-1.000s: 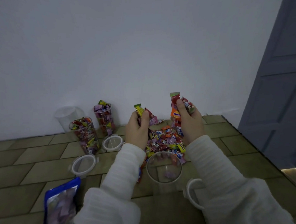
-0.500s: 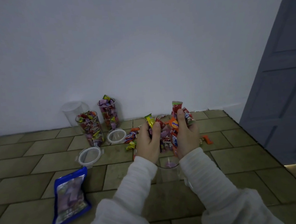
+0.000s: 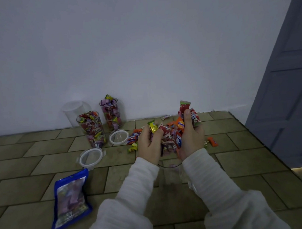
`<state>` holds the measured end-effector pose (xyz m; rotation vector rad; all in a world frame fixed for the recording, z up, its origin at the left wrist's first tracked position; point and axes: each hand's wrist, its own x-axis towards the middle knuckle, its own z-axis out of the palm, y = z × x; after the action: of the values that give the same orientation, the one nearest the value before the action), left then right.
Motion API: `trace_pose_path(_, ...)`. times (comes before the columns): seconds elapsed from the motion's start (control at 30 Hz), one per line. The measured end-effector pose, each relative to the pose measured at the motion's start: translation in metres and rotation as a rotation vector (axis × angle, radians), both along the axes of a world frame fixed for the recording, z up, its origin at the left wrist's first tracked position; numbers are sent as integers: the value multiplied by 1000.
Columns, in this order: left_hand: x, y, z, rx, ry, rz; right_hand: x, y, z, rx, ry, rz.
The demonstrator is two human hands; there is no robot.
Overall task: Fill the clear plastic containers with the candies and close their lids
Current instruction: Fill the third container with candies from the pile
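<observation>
My left hand and my right hand together cup a heap of wrapped candies, fingers curled round them. Right below my wrists stands a clear container, open, with a candy or two at its bottom. A few loose candies lie on the tiled floor to the left of my hands, an orange one to the right. Two clear containers full of candies stand near the wall without lids. An empty clear container stands behind them.
Two round lids lie on the floor, one before the filled containers, one beside them. A third lid peeks out under my right sleeve. A blue candy bag lies at the lower left. A grey door stands right.
Both hands, full of candies, have come together and moved back from the floor pile to above the near container. The view has tilted, so the container sits more hidden under my wrists.
</observation>
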<state>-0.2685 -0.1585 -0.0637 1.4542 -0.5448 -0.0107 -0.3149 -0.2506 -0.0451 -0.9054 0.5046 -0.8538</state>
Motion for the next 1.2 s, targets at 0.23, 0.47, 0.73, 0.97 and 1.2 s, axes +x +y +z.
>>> trace_pose_path(0.23,4,-3,-3,-91,-37,-85,8,-2,-1,-26,22,-20)
trace_pose_path(0.47,6,-5,1,-100,-164,-133,9,-2,-2,-1,7,-33)
trace_pose_path(0.73,8,-4,-4,-79,-219,-69,8,-2,-3,-11,-2,-29)
trace_pose_path(0.97,3,-2,0,-119,-179,-68,8,-3,-2,19,-7,-6)
trace_pose_path(1.2,10,-4,-8,-178,-94,-98,8,-4,-4,27,11,-12)
